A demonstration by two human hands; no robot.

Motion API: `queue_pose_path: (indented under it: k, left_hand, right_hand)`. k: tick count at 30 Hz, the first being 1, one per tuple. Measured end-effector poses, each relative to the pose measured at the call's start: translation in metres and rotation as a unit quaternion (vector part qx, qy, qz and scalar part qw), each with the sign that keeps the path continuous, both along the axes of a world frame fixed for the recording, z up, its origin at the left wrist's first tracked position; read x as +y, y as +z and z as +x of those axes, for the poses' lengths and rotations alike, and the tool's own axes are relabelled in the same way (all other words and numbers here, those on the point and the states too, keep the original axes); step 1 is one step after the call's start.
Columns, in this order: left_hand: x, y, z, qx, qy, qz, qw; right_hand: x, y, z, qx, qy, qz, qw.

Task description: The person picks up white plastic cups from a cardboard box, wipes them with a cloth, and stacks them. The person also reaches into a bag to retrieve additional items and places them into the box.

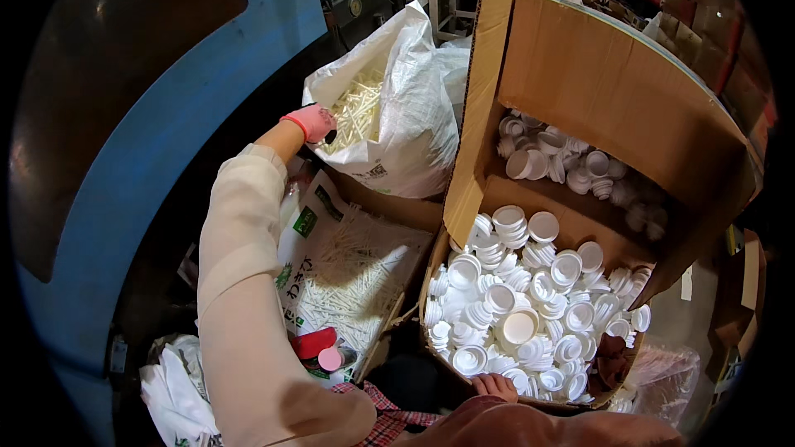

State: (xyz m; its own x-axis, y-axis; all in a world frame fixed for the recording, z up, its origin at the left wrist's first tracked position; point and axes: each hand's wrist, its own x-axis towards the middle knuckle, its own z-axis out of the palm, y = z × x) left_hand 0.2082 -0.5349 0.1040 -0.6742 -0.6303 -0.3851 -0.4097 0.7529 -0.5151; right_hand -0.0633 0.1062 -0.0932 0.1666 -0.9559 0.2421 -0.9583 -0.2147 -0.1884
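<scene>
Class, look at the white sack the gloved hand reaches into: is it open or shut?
Open: the white sack's mouth gapes, pale sticks show inside.

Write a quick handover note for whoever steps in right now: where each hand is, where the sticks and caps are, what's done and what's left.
Left hand, in a pink glove, reaches into the white sack of white sticks; whether it has a grip on any cannot be seen.
Right hand rests on the near rim of the cardboard box, beside the white caps; it holds nothing visible.
More sticks lie in an open tray between sack and box.
Done: no assembled pieces can be seen.
Left: sack, tray and box all look well filled.
</scene>
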Motion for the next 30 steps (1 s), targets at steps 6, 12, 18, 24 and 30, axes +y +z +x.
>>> queue_pose_path:
  k: [6,12,18,24,30]
  left_hand:
    - [0.011,-0.003,0.011,0.146,0.106,-0.069,0.981]
    - [-0.007,-0.014,0.053,0.296,0.212,-0.141,0.921]
    - [0.006,-0.003,0.039,0.339,0.193,-0.273,0.879]
    - [0.007,-0.006,0.048,-0.003,-0.076,-0.140,0.987]
    - [0.001,0.007,0.002,0.334,0.234,0.054,0.911]
  right_hand:
    - [-0.001,0.004,-0.002,-0.012,-0.006,-0.022,1.000]
    - [-0.002,0.007,0.001,-0.019,0.011,-0.023,0.999]
    - [-0.001,0.006,0.000,-0.019,-0.005,-0.018,1.000]
    - [0.001,0.000,0.002,-0.021,0.012,-0.025,0.999]
    - [0.000,0.004,-0.002,-0.016,0.003,-0.014,1.000]
